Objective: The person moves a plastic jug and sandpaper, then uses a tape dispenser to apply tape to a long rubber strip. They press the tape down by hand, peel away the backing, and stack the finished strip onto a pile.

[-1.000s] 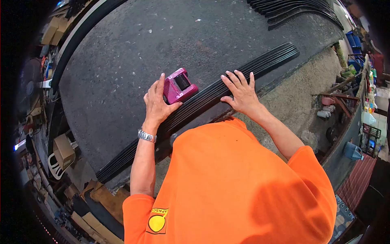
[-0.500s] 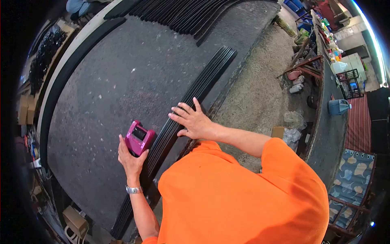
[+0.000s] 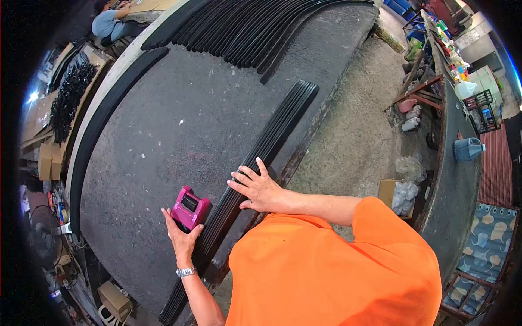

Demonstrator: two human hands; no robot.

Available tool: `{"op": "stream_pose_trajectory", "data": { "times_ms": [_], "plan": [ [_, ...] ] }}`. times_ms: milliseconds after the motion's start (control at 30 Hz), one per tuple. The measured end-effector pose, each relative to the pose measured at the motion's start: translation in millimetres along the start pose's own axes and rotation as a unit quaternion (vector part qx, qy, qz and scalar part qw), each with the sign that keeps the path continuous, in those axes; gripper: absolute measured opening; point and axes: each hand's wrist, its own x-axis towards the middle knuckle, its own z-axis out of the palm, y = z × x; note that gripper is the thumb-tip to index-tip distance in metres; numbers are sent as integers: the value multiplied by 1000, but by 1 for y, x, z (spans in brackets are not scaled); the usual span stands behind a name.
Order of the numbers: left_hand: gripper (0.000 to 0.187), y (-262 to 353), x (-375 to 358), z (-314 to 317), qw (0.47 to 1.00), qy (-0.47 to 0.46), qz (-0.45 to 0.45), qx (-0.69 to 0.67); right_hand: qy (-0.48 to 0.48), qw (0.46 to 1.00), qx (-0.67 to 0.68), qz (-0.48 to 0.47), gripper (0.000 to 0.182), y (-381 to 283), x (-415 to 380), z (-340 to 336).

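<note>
My left hand, with a metal watch on its wrist, grips a magenta boxy device with a dark window. Thumb and fingers are on either side of it, close to the left edge of a bundle of long black strips. The strips lie side by side, running diagonally over a dark table. My right hand lies palm down across the strips with its fingers spread, a little farther along than the device. The underside of the device is hidden.
More curved black strips are laid out at the table's far end. One long curved strip follows the left edge. A person sits at the upper left. To the right, a bench holds a bluish jug.
The view has tilted up, so everything sits lower in it and more of the seated person shows. Both hands keep nearly the same places on the device and strips.
</note>
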Motion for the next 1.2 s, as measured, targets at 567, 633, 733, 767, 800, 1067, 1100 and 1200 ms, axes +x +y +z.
{"op": "stream_pose_trajectory", "data": {
  "times_ms": [567, 633, 733, 767, 800, 1067, 1100, 1200],
  "plan": [
    [81, -5, -123, 19, 978, 91, -59, 180, -40, 997, 39, -50, 87, 20, 20, -24],
    [81, -2, -120, 16, 971, 95, -51, 211, -34, 998, 14, -56, 85, 17, 28, -36],
    [80, -1, -112, 9, 968, 110, -13, 225, -60, 996, -20, -63, 82, 13, 35, -44],
    [79, -6, -114, 0, 975, 97, -10, 199, -55, 995, -34, -78, 83, 7, 36, -38],
    [79, -10, -118, -3, 980, 86, -13, 182, -51, 994, -50, -85, 87, 1, 35, -39],
    [77, -101, -195, -61, 970, 135, -34, 199, -160, 968, -193, -24, 98, 22, 25, -11],
    [79, -117, -207, -74, 965, 143, -39, 215, -173, 965, -195, -8, 97, 20, 25, -11],
    [81, -160, -233, -103, 956, 151, -24, 250, -187, 956, -224, 18, 95, 15, 24, -12]
  ]
}}
